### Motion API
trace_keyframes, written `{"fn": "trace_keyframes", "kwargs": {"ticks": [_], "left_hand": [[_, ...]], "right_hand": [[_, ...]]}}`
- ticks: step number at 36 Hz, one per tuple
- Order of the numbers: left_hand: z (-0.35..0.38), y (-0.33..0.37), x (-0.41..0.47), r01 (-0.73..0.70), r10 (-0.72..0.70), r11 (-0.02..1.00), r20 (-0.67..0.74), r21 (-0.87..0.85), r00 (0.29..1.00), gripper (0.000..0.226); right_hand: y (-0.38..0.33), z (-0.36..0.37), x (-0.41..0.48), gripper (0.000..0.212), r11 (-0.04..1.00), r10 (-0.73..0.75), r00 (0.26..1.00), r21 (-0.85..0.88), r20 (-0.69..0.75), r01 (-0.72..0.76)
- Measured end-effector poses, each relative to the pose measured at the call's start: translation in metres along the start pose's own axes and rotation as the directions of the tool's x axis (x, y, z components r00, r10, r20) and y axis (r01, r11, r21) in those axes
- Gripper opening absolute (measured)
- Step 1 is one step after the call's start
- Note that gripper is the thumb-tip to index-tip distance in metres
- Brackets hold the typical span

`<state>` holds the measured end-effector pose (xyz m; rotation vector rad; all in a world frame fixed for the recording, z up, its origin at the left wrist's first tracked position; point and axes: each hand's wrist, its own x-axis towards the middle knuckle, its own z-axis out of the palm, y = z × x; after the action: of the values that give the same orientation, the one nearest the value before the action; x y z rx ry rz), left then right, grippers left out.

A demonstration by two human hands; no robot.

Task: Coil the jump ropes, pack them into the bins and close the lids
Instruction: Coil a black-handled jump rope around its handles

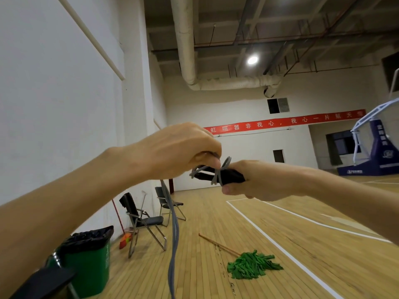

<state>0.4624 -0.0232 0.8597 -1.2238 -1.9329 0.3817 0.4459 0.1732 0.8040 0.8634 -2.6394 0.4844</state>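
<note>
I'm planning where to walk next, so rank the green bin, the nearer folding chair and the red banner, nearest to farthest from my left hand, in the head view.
1. Green bin, low on the left, closest to the left hand.
2. Nearer folding chair, by the left wall, past the bin.
3. Red banner, up on the far wall.
</note>
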Motion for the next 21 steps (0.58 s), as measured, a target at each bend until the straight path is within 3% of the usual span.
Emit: {"fn": "trace_keyframes", "kwargs": {"ticks": [4, 9, 18, 21], "left_hand": [[-0.004, -0.004, 0.002, 0.062, -0.063, 0.995, -0.010, -0.074, 0.998, 0.039], [-0.005, -0.007, 0.002, 0.134, -0.137, 0.976, -0.006, -0.174, 0.991, 0.015], [-0.004, -0.004, 0.004, 0.197, -0.189, 0.941, 0.055, -0.277, 0.980, 0.011], [-0.001, -0.004, 0.002, 0.237, -0.218, 0.908, 0.093, -0.345, 0.972, 0.009]], "right_hand": [[-0.007, 0.001, -0.006, 0.023, 0.996, -0.054, 0.998, -0.079, -0.028, 0.051], [-0.009, -0.001, -0.009, 0.025, 0.991, -0.074, 0.996, -0.114, -0.052, 0.068], [-0.009, 0.001, -0.011, 0.027, 0.976, -0.128, 0.991, -0.181, -0.032, 0.121], [-0.010, 0.002, -0.012, 0.019, 0.969, -0.146, 0.989, -0.205, -0.034, 0.136]]}}
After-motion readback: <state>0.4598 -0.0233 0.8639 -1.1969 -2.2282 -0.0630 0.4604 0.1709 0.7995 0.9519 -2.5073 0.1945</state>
